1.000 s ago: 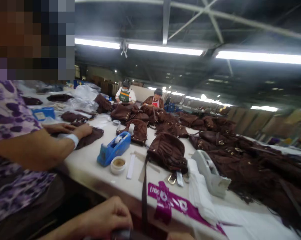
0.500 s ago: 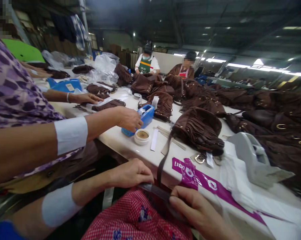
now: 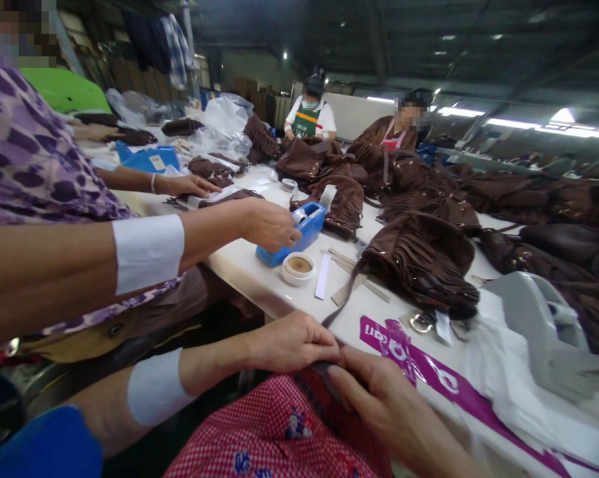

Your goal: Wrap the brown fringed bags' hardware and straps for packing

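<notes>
My L hand (image 3: pixel 296 342) and R hand (image 3: pixel 379 392), both closed, fingers pinched on a dark brown strap (image 3: pixel 329 382) above the red checked cloth (image 3: pixel 264 425), at the near edge of the table (image 3: pixel 259 279). Fringed brown bag (image 3: pixel 418 259) on table beyond, w/ purple printed strip (image 3: pixel 428 375) nearer me. Co-worker's hand (image 3: pixel 272 226) at blue tape dispenser (image 3: pixel 304 232), L of bag.

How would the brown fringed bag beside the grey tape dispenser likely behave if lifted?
The bag would probably sag, since its body looks soft and creased. Its fringe would likely swing, as the strips hang loosely.
</notes>
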